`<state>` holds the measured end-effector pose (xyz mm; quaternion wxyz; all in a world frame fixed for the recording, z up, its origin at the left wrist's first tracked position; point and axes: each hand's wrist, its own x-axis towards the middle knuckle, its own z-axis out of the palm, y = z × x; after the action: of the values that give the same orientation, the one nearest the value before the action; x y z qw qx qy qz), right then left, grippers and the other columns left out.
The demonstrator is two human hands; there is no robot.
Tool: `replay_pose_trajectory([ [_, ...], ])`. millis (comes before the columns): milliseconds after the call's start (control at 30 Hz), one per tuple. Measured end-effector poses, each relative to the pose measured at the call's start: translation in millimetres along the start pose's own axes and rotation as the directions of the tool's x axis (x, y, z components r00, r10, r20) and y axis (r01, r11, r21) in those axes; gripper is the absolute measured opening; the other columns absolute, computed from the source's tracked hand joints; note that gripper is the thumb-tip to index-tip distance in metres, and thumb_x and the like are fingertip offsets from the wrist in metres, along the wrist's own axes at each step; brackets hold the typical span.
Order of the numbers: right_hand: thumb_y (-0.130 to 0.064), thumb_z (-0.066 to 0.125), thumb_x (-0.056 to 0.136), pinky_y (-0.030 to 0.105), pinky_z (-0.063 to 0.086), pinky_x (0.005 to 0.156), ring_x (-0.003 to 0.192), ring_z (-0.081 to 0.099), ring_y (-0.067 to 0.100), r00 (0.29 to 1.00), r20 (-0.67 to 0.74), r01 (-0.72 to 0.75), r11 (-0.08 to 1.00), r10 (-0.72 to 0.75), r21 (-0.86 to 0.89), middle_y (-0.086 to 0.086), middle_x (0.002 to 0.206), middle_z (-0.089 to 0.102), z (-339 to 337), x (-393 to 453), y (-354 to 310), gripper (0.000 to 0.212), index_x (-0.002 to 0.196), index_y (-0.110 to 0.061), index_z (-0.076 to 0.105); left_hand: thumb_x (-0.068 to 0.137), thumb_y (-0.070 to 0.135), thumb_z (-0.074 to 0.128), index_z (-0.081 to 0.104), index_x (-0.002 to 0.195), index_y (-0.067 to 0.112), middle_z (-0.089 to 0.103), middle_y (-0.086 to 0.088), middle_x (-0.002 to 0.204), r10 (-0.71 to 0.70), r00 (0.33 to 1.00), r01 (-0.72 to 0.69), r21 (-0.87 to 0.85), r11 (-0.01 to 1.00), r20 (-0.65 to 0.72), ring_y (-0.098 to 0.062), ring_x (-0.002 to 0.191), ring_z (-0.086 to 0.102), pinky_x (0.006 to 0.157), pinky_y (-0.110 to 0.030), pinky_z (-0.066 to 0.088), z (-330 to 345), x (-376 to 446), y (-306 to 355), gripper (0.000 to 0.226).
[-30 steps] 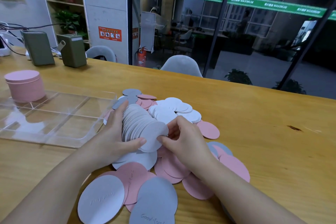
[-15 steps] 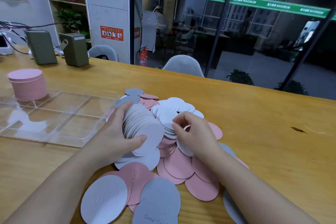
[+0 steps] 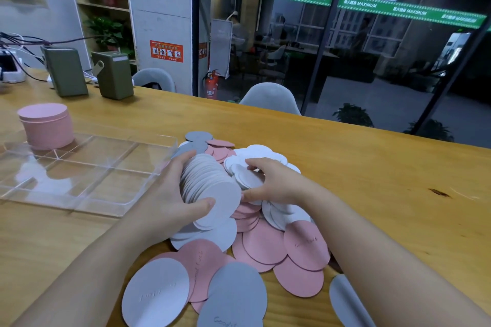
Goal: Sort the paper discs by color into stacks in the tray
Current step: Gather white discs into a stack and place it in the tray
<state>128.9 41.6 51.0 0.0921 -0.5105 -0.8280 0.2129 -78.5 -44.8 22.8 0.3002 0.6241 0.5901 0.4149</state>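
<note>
Wooden table (image 3: 372,180) by a dark glass wall w/ green banner; two olive boxes (image 3: 90,74) at far left. Clear tray (image 3: 87,202) sits left of the loose disc pile (image 3: 265,241), w/ a pink stack (image 3: 46,125) in its far-left compartment. Left hand (image 3: 170,194) grips a fanned white stack (image 3: 210,188) on edge, thumb on the near face, fingers curled over the far side. Right hand (image 3: 276,180) just beside it, on the loose white discs (image 3: 255,154), fingertips and thumb pinching a white disc (image 3: 249,179) that leans vs. the held stack. Pink, grey & white discs lie overlapping nearer the camera.
</note>
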Motion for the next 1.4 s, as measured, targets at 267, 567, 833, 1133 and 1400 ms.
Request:
replay_pose_trajectory([
  [267, -0.045, 0.073, 0.069, 0.032, 0.041, 0.090, 0.114, 0.043, 0.019, 0.991, -0.122, 0.042, 0.998, -0.049, -0.055, 0.001, 0.116, 0.049, 7, -10, 4, 0.056, 0.117, -0.020, 0.058, 0.047, 0.057, 0.066, 0.025, 0.139, 0.046, 0.037, 0.019, 0.139, -0.002, 1.000, 0.002, -0.018, 1.000, 0.005, -0.008, 0.126, 0.043, 0.106, -0.040, 0.039, 1, 1, -1, 0.101],
  [567, -0.044, 0.074, 0.069, 0.016, 0.029, 0.091, 0.111, 0.032, 0.003, 0.892, -0.414, 0.199, 0.980, -0.183, -0.003, -0.010, 0.114, 0.037, 16, -42, 9, 0.072, 0.130, -0.020, 0.045, 0.048, 0.060, 0.066, 0.023, 0.143, 0.042, 0.039, 0.014, 0.141, -0.012, 1.000, 0.011, -0.063, 0.998, -0.014, -0.012, 0.126, 0.045, 0.105, -0.042, 0.042, 2, 3, -2, 0.106],
  [833, -0.065, 0.068, 0.059, 0.019, 0.029, 0.098, 0.117, 0.030, 0.009, 0.875, -0.416, 0.251, 0.967, -0.246, -0.043, -0.004, 0.121, 0.032, 28, -52, -13, 0.101, 0.140, -0.017, 0.033, 0.049, 0.060, 0.067, 0.025, 0.142, 0.039, 0.040, 0.013, 0.142, 0.000, 0.999, -0.002, -0.059, 0.998, -0.033, -0.011, 0.130, 0.042, 0.108, -0.043, 0.038, 4, 3, -6, 0.104],
  [1133, -0.059, 0.076, 0.061, 0.023, 0.030, 0.092, 0.113, 0.028, 0.017, 0.906, -0.356, 0.225, 0.973, -0.228, -0.052, 0.000, 0.119, 0.027, 47, -37, -43, 0.104, 0.140, -0.011, 0.026, 0.048, 0.072, 0.069, 0.022, 0.146, 0.035, 0.032, 0.016, 0.149, 0.005, 1.000, -0.006, -0.107, 0.994, -0.015, -0.006, 0.137, 0.032, 0.114, -0.041, 0.030, 2, 5, -6, 0.116],
  [1400, -0.057, 0.079, 0.057, 0.028, 0.033, 0.098, 0.118, 0.027, 0.017, 0.911, -0.335, 0.229, 0.971, -0.241, -0.076, 0.003, 0.126, 0.028, 51, -36, -48, 0.120, 0.146, -0.009, 0.015, 0.036, 0.066, 0.076, 0.020, 0.147, 0.033, 0.034, 0.011, 0.148, 0.006, 1.000, -0.008, -0.056, 0.998, -0.023, -0.007, 0.136, 0.034, 0.113, -0.041, 0.031, 1, 7, -5, 0.129],
])
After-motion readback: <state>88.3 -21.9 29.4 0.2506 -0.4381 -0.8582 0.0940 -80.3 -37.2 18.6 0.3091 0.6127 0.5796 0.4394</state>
